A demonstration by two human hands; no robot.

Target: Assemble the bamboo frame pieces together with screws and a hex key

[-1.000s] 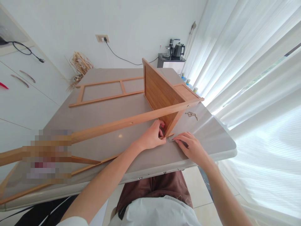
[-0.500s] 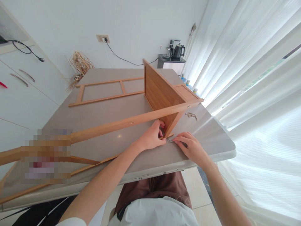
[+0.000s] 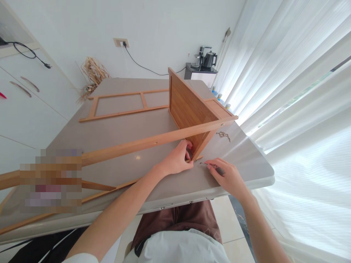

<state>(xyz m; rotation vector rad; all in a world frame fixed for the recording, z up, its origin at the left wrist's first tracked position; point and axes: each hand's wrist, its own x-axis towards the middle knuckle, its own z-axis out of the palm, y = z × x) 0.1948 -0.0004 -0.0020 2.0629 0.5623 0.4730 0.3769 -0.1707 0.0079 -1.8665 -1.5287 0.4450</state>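
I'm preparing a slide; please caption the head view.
Left hand at the lower corner of the wooden panel, right hand pinching a thin metal tool, fasteners on the table.

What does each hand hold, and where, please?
Left hand holds the wooden panel by its lower near corner; right hand pinches a thin metal tool by one end.

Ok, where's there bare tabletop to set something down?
Bare tabletop lies between the fasteners, the right hand and the right corner; more between the flat frame and long rail. Crowded: the near lower corner of the panel, with the left hand against it.
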